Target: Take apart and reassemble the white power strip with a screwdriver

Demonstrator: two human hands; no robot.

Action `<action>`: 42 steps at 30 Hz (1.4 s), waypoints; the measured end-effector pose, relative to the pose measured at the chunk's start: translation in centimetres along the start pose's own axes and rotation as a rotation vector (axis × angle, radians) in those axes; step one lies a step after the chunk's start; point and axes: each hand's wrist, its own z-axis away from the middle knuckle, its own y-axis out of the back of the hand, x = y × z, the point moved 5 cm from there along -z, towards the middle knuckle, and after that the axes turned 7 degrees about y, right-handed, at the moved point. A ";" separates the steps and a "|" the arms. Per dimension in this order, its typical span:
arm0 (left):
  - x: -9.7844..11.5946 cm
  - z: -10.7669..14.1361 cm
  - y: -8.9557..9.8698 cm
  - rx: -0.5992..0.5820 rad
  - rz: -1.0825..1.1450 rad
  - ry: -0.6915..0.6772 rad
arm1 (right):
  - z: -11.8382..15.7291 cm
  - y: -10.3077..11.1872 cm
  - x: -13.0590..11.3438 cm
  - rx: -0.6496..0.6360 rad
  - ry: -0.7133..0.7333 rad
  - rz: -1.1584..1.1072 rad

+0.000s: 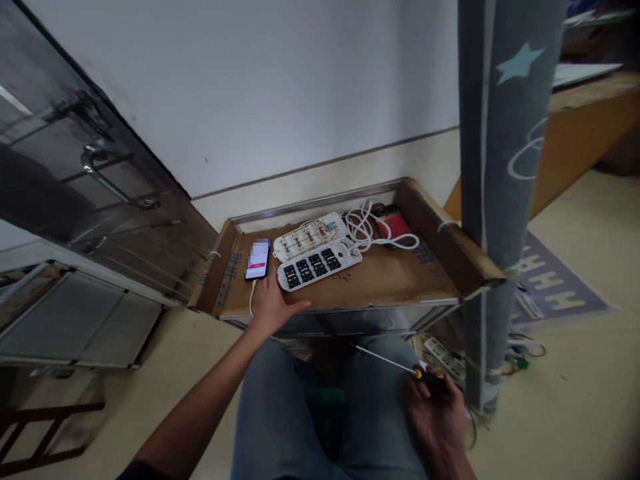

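A right hand (433, 413) closes around the yellow-and-black handle of a long-shafted screwdriver (395, 363) at five o'clock, while an open left hand (273, 307) rests, fingers spread, on a cardboard-topped bench (395, 283) just below an opened white power strip (317, 265) at twelve o'clock. Its light plastic halves look brittle, best held by the edges, clear of the exposed brass contacts (309, 237).
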 end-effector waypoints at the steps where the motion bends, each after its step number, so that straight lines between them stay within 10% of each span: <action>1: -0.4 0.5 -0.7 0.019 0.019 0.022 | 0.4 -0.2 -0.3 -0.013 0.017 0.004; 7: -0.5 -0.7 -2.4 0.115 0.162 0.072 | 2.1 -3.1 -3.7 -0.169 0.123 0.040; 14: -0.7 -2.2 -1.9 0.162 0.258 0.087 | 1.6 -11.6 -7.6 -0.350 0.287 0.114; 26: -0.7 -2.3 -2.0 0.187 0.200 0.062 | -2.5 -26.4 -6.7 -0.477 0.566 0.518; 42: 0.5 -1.8 -2.7 0.281 0.013 0.132 | -5.3 -28.5 -2.6 -0.713 0.603 0.878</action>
